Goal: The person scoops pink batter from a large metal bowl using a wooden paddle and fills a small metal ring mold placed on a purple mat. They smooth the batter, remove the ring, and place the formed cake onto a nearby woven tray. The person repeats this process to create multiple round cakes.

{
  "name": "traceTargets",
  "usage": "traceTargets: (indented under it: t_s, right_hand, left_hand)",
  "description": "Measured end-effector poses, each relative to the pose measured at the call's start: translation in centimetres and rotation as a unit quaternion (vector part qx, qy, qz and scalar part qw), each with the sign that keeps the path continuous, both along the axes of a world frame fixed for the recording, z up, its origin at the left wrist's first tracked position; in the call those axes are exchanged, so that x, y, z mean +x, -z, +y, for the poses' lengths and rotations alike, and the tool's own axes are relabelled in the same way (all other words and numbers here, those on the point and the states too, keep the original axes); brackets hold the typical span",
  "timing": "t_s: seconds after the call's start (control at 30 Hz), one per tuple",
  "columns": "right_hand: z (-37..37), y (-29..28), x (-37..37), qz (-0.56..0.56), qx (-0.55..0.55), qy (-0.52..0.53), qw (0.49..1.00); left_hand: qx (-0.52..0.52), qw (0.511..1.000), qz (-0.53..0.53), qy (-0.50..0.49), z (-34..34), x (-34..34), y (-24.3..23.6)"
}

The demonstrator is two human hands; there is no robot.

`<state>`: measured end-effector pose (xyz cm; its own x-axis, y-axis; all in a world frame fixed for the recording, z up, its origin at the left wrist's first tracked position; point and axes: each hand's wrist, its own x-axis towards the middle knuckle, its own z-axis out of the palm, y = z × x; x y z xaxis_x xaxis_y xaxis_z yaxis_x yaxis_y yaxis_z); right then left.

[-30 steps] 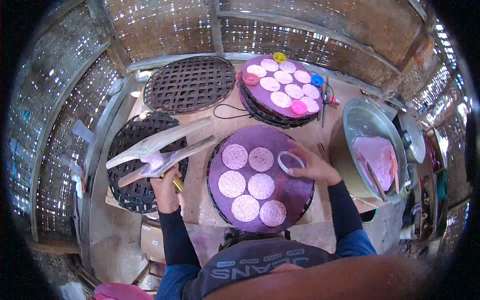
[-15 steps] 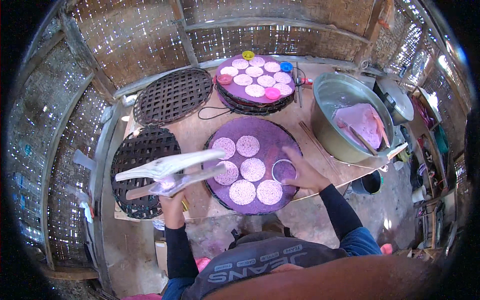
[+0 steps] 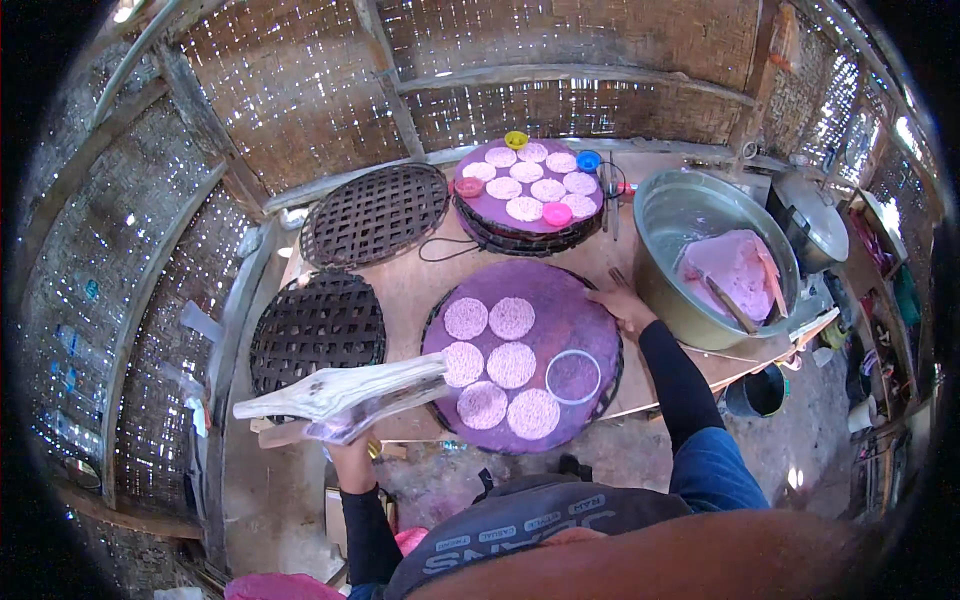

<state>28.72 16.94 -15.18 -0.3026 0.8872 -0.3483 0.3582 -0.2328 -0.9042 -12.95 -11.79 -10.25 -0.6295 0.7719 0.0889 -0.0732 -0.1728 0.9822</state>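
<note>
My left hand is wrapped round a two-armed wooden press, its pale boards pointing right over the tray's left edge. Pink dough smears its lower part. My right hand grips the right rim of a round purple tray, thumb and fingers at the edge; part of the grip is hidden. Several flat pink rounds of fine dough strands lie on the tray's left and middle. A clear ring rests on the purple surface at the right, apart from both hands.
Behind stands a stack of trays topped with pink rounds and small coloured cups. Two dark woven racks lie at left. A big metal pot holds pink dough and wooden paddles at right. A thin stick lies beside my right hand.
My right hand has left the clear ring and moved up and right to the tray's rim. The tray with its rounds has turned slightly clockwise. My left hand still holds the press.
</note>
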Motion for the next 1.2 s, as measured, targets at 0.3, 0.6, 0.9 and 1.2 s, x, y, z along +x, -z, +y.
traceTargets:
  t_s: [0.3,0.6,0.9,1.2]
  right_hand:
    - [-15.1,-0.6,0.0,0.406,-0.165,0.189,0.879]
    - [-22.8,4.3,-3.7,0.345,-0.039,0.36,0.866]
    - [-21.0,-5.5,-1.8,-0.235,-0.117,-0.02,0.965]
    - [-19.9,-19.7,-8.3,0.04,-0.053,-0.323,0.944]
  left_hand:
    - [-0.014,0.998,0.004,-0.054,0.6,0.2,-0.9]
    - [0.004,1.0,-0.006,-0.002,3.2,2.8,-2.2]
    - [0.07,0.967,0.119,0.213,5.3,4.7,-2.2]
    - [0.118,0.838,0.353,0.399,8.7,8.1,-7.8]
